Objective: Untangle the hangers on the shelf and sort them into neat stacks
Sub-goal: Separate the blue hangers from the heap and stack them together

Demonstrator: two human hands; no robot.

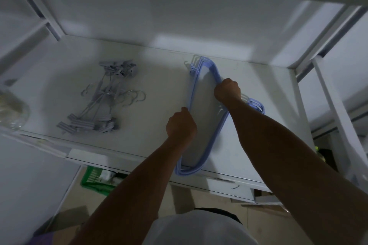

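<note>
Step in hand: squaring the stack of blue hangers (208,66) on the right half of the shelf (155,77). The left hand (181,123) grips the stack's left side with fingers curled round it. The right hand (228,91) grips the right side, fingers closed round the bundle, just beside the hooks.

The grey clip hangers (103,97) lie well apart on the left half, piled but loosely fanned. They probably need squaring afterwards.

Next move, as judged: slide the blue stack back from the front edge, which its near end overhangs, then release.

Clearances:
- Bare shelf lies behind the stack and between the two piles.
- The rear wall is near the stack's far end.
- The right upright post (326,103) limits sideways travel.
- A green basket (93,180) sits below the front edge.
</note>
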